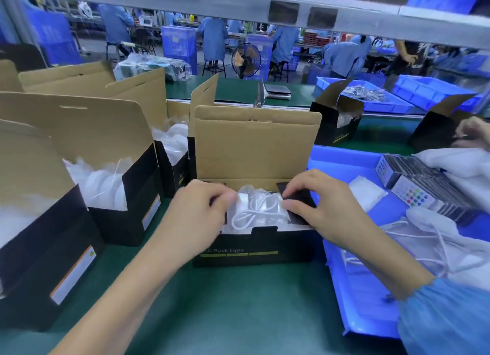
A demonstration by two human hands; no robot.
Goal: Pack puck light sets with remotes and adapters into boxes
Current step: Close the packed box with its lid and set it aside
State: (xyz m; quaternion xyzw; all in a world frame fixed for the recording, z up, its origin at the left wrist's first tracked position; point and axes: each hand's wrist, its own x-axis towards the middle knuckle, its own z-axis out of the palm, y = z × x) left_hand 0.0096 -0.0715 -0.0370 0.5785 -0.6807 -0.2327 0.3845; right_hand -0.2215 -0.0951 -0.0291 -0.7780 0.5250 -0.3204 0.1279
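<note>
The box (254,244) for the puck lights sits open on the green table (212,315), right in front of the person, with its tall brown lid (254,145) standing up at the back. The fingers of the right hand (318,206) lie fairly straight and close together on the black side flap (298,203), pressing it down toward the inside, probably so the box can be shut. The fingers of the left hand (197,208) are bent, and their tips touch the clear bag with the white cord (254,211) that sits on top of the things in the box; I cannot tell if they pinch the bag or just push it. It looks like the left hand keeps the bag low so the flap can fold over it. Just to the right is a blue tray (344,288) with remotes (413,190) in rows and more white cords in bags (437,246), near enough to grab the next ones fast. To the left stand more open boxes (116,208) with round white lights in plastic, waiting for their turn. Far right, another person's hand (472,132) rests by a black box.
</note>
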